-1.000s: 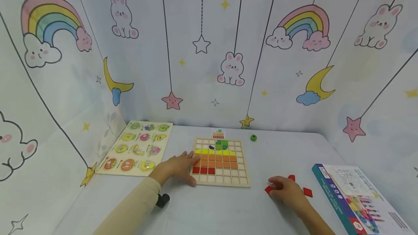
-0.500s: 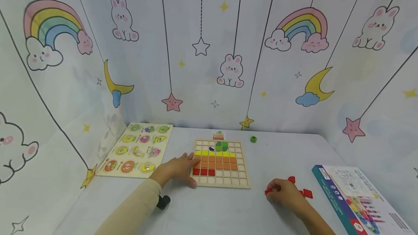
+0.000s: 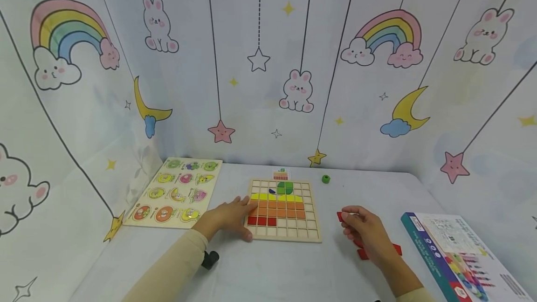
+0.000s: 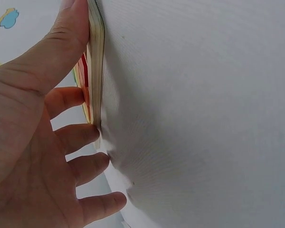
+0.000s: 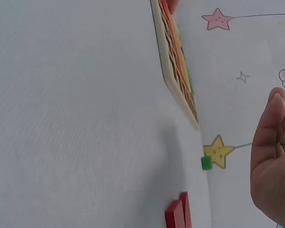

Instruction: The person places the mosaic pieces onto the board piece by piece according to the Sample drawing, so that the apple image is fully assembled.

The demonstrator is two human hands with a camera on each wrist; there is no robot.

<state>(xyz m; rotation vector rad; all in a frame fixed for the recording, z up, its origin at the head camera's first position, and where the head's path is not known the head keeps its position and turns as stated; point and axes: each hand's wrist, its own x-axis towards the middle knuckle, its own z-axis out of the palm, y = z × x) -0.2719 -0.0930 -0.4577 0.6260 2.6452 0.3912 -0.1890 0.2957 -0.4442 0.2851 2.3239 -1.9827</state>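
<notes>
A wooden grid board [image 3: 289, 234] lies mid-table, with rows of red, orange and yellow tiles and green pieces in its cells. My left hand [image 3: 228, 216] rests at its left side, fingers spread along the frame. In the left wrist view the thumb lies against the board's edge [image 4: 98, 71]. Right of the board, my right hand [image 3: 368, 232] pinches a red tile [image 3: 339, 216] between thumb and forefinger, raised over the table. Below that hand lie more red tiles [image 3: 363, 254], partly hidden by it; the right wrist view shows red tiles [image 5: 175, 214] on the cloth.
A small pattern card [image 3: 281, 174] lies behind the board, and a green bead-like piece [image 3: 326, 179] to its right. A fruit puzzle board [image 3: 180, 184] is at left, a boxed set [image 3: 465, 255] at right. Black cylindrical objects [image 3: 211, 259] sit near my left forearm.
My right hand has picked a red tile up from the pile and lifted it forward, away from the others. The left hand stays at the board's edge.
</notes>
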